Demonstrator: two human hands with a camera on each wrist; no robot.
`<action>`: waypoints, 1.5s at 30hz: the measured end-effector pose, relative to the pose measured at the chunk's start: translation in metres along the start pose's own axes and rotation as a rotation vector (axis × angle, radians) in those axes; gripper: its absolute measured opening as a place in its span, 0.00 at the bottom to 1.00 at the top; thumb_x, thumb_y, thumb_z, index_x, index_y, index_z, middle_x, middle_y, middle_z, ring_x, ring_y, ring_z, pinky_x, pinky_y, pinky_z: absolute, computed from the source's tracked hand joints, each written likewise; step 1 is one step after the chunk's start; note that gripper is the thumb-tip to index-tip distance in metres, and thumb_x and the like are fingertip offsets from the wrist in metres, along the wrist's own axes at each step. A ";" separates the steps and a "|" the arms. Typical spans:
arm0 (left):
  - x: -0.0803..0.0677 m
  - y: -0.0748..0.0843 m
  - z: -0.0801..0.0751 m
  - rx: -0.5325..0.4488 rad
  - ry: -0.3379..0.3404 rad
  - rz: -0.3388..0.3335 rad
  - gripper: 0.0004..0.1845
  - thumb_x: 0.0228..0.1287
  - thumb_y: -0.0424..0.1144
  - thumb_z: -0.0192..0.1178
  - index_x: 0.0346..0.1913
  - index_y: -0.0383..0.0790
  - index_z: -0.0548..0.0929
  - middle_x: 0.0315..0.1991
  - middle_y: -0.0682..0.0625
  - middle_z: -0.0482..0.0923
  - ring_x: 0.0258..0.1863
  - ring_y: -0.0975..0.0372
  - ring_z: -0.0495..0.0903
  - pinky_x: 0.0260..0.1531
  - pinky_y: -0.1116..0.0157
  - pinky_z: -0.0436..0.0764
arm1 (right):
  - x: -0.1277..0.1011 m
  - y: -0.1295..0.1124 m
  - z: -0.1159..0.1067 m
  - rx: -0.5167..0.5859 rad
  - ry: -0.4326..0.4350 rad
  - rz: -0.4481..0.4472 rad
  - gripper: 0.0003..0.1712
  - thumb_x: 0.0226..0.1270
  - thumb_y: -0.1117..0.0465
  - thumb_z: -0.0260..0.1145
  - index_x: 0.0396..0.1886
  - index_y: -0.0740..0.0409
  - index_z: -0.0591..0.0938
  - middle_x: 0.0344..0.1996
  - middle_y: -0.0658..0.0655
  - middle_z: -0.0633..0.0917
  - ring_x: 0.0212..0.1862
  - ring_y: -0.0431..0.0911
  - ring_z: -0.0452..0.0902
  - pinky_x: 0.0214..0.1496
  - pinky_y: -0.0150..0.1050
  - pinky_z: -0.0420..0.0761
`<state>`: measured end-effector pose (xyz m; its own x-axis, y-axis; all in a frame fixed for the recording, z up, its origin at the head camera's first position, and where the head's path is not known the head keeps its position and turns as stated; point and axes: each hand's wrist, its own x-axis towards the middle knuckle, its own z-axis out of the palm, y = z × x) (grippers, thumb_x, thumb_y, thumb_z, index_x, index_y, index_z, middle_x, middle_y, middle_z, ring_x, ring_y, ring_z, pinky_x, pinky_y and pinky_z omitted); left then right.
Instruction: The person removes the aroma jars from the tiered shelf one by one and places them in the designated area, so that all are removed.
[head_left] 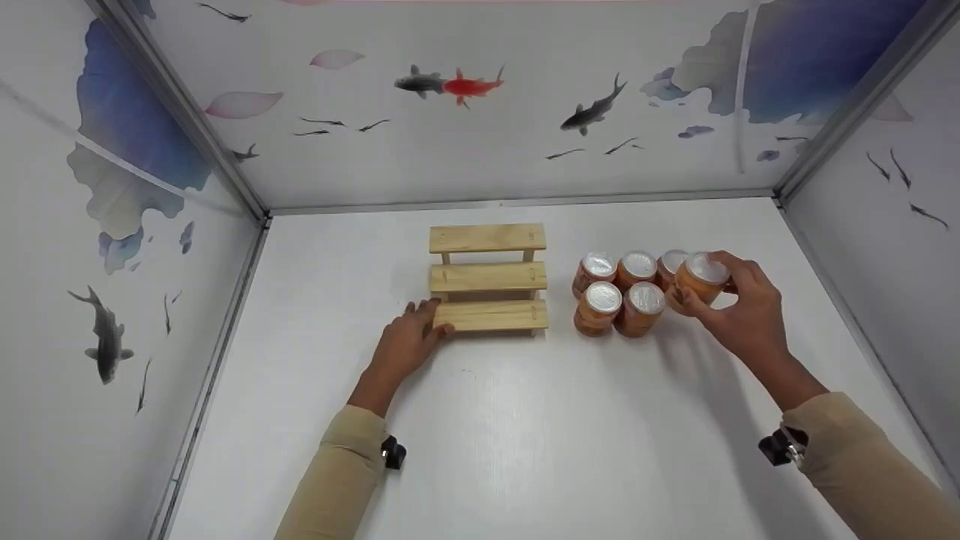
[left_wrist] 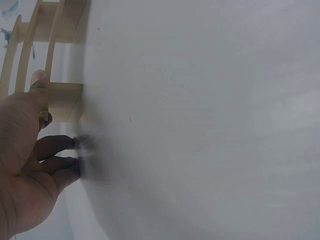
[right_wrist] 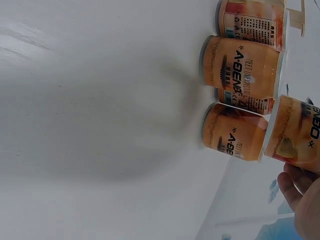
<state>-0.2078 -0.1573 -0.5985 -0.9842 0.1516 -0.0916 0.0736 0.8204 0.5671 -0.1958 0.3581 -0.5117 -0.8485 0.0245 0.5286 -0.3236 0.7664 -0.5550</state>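
Head view: right hand (head_left: 739,311) grips orange can (head_left: 701,279).

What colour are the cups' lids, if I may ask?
Silver, shiny foil; the head view shows the lids best.

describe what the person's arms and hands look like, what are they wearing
Both hands, left hand and right hand, are bare, with no gloves. Each arm wears a long beige sleeve reaching the wrist. A small black device is strapped at the left wrist, and a similar black one at the right.
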 end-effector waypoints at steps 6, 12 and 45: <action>-0.002 0.000 0.000 0.002 0.002 -0.004 0.41 0.81 0.63 0.60 0.85 0.42 0.70 0.83 0.35 0.69 0.86 0.38 0.64 0.82 0.37 0.68 | -0.006 0.006 0.003 0.001 -0.020 0.012 0.36 0.59 0.69 0.85 0.67 0.65 0.82 0.53 0.70 0.85 0.50 0.51 0.83 0.52 0.10 0.68; -0.003 -0.001 -0.002 0.007 0.009 0.001 0.41 0.82 0.64 0.59 0.84 0.42 0.70 0.83 0.34 0.69 0.86 0.38 0.64 0.82 0.36 0.68 | -0.014 0.014 0.011 -0.010 -0.050 0.019 0.36 0.59 0.69 0.85 0.67 0.65 0.81 0.54 0.71 0.84 0.49 0.59 0.85 0.50 0.10 0.67; -0.010 -0.001 -0.001 -0.053 0.011 -0.012 0.40 0.82 0.62 0.61 0.85 0.44 0.70 0.83 0.34 0.67 0.86 0.37 0.63 0.82 0.35 0.66 | -0.040 0.036 0.044 -0.012 -0.236 0.201 0.40 0.70 0.59 0.81 0.73 0.65 0.70 0.68 0.73 0.76 0.66 0.70 0.80 0.62 0.68 0.87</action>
<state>-0.1984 -0.1598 -0.5974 -0.9867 0.1356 -0.0895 0.0536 0.7915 0.6088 -0.1923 0.3565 -0.5814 -0.9692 0.0274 0.2446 -0.1360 0.7687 -0.6250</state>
